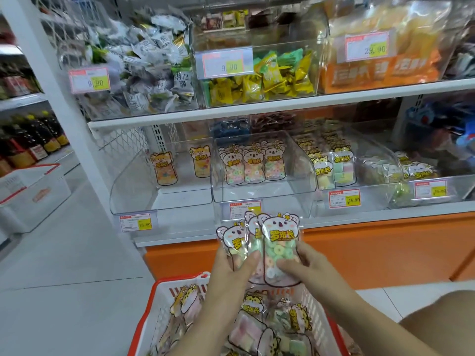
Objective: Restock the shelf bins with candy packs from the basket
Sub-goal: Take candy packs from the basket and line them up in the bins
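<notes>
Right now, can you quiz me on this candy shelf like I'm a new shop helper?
1. True or false: the left hand and right hand both hold the koala candy packs above the basket.
2. How many packs stand in the left bin on the lower shelf?
3. Which bin already holds matching koala packs?
A) the left bin
B) the middle bin on the lower shelf
C) the top-shelf bin of yellow sweets

Key: 1 true; 2 two; 3 B.
</notes>
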Demonstrator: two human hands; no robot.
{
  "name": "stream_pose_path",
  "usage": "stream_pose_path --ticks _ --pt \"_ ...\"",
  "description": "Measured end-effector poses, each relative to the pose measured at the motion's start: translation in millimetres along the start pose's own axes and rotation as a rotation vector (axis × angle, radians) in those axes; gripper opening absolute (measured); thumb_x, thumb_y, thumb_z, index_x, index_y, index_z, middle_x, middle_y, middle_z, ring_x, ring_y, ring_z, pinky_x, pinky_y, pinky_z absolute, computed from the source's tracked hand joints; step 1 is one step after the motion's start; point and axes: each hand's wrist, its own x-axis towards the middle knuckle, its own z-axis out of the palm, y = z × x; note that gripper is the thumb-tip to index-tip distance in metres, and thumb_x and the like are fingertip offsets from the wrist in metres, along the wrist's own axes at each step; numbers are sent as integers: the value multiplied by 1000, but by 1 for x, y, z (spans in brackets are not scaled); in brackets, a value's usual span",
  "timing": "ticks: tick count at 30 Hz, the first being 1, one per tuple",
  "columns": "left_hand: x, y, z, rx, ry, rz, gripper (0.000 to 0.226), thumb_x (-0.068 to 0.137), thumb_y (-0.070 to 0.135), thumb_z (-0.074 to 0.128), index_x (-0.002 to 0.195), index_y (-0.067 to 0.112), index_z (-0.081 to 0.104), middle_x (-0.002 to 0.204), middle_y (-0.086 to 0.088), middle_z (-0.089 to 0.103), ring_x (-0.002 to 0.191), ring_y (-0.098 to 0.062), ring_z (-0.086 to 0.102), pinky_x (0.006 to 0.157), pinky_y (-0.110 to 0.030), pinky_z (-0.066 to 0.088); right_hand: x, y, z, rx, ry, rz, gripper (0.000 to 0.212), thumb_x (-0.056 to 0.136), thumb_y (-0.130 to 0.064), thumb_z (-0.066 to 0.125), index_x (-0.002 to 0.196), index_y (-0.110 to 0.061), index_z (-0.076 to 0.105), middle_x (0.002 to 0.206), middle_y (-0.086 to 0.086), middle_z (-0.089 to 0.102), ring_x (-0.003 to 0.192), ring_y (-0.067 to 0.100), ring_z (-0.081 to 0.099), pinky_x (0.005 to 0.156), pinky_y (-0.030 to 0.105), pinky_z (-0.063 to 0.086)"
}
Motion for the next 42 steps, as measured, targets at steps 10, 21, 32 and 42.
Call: stream_pose_path --ticks 10,21,32,42 --pt "11 49 33 163 -254 143 85 66 86 55 129 29 48 116 10 70 106 -6 66 94 -34 54 5 -59 -44 174 -108 59 30 90 -20 64 115 -3 65 107 16 74 92 25 71 77 31 57" --pt "102 150 135 510 -494 281 75 85 46 75 144 29 33 139 9 51 119 -11 54 95 -27 43 45 -123 -151 -40 223 -132 34 79 -28 76 106 -8 71 104 10 75 102 33 69 98 50 50" --pt "223 137 245 399 -528 99 113 40 29 80 145 21 37 106 -3 72 92 -23 70 76 -40 54 120 -106 -208 -511 672 -222 20 79 -38 71 92 -26 61 89 -5 66 87 18 62 76 39 51" --pt "254 116 265 648 -417 152 80 82 21 74 145 15 26 127 -9 63 114 -28 63 85 -32 50 187 -72 -228 -606 557 82 57 85 -22 70 130 -6 39 133 16 54 124 33 51 99 38 45"
